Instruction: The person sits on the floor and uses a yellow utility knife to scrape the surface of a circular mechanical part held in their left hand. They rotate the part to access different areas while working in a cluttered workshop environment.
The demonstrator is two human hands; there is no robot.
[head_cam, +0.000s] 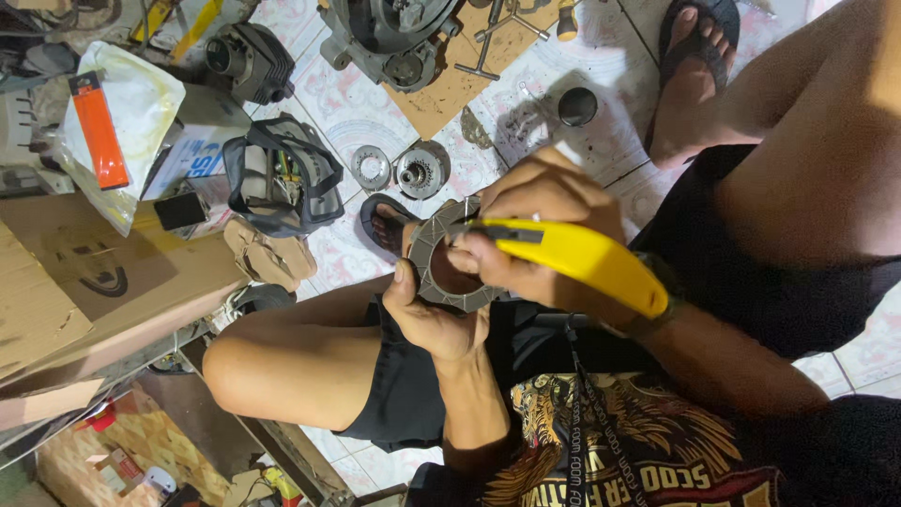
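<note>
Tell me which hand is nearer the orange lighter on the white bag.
Left. The left hand holds the grey ring-shaped plate on the side toward the orange lighter; the right hand, gripping the yellow utility knife, is farther off.

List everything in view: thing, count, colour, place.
ring-shaped disc: 1, grey-brown, centre, in left hand
utility knife: 1, yellow, right hand, tip on disc
lighter: 1, orange, upper left on white bag
engine part: 1, grey, top centre
gear: 1, metal, floor above disc
flat ring: 1, metal, left of gear
cardboard box: 1, brown, left
sandals: pair, tan, left of centre
left hand: grips disc rim
right hand: holds knife
</note>
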